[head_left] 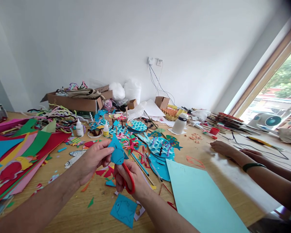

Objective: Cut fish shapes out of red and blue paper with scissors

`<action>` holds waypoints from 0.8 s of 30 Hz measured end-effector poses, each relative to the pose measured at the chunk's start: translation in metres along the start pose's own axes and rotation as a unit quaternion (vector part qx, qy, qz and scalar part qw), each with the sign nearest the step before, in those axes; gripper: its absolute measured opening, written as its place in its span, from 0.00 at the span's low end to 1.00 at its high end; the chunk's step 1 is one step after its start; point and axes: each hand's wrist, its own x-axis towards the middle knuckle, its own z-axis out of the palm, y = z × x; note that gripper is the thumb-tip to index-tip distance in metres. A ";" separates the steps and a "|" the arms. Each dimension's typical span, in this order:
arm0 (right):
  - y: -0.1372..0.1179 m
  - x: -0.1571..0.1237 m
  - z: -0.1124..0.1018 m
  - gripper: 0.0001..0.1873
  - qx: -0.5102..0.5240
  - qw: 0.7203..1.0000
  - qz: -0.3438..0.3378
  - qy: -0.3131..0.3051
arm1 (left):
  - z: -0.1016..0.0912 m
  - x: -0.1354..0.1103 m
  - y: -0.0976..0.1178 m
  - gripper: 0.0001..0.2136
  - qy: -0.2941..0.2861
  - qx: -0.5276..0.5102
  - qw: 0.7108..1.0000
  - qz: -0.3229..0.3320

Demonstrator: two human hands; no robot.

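Note:
My left hand (93, 160) pinches a blue paper fish shape (117, 152) and holds it up above the table. My right hand (133, 183) grips red-handled scissors (129, 178) just below the paper, with the blades at its lower edge. Under my hands lies a blue paper square with a drawn fish (123, 209) among coloured scraps.
A large light-blue sheet (199, 197) lies at the right front. Stacked coloured paper (16, 152) fills the left. Finished paper fish (160, 147), glue bottles (79, 127), a cardboard box (75, 102) and a white bottle (180, 123) crowd the middle. Another person's hands (235, 153) rest at the right.

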 end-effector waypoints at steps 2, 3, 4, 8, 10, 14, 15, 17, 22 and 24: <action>-0.002 0.000 0.001 0.29 -0.013 1.000 0.001 0.006 | -0.001 0.000 -0.001 0.10 -0.002 0.002 1.000 0.003; -0.004 -0.001 0.001 0.29 -0.017 1.000 0.001 0.009 | -0.001 0.000 -0.001 0.09 -0.003 0.003 1.000 0.003; -0.005 -0.001 0.002 0.29 -0.021 1.000 0.001 0.012 | -0.002 0.000 -0.001 0.09 -0.003 0.004 1.000 0.004; -0.008 -0.002 0.004 0.29 -0.051 0.998 0.011 0.027 | -0.002 0.002 -0.002 0.09 -0.002 0.009 1.000 0.007; -0.009 -0.003 0.005 0.28 -0.060 0.997 0.016 0.033 | -0.001 0.002 -0.001 0.09 0.000 0.013 1.000 0.007; -0.011 -0.003 0.007 0.28 -0.058 0.997 0.026 0.046 | -0.001 0.002 0.000 0.10 0.001 0.015 1.000 0.006; -0.012 -0.003 0.007 0.28 -0.058 0.997 0.029 0.048 | -0.001 0.002 0.000 0.09 0.002 0.013 1.000 0.005; -0.013 -0.003 0.007 0.28 -0.060 0.996 0.032 0.050 | -0.001 0.001 0.000 0.09 0.005 0.009 1.000 0.001; -0.014 -0.003 0.008 0.27 -0.059 0.997 0.025 0.045 | -0.002 0.001 0.000 0.08 0.008 0.016 1.000 -0.001; -0.014 -0.003 0.008 0.27 -0.054 0.997 0.023 0.045 | -0.003 0.001 0.000 0.07 0.010 0.023 1.000 0.006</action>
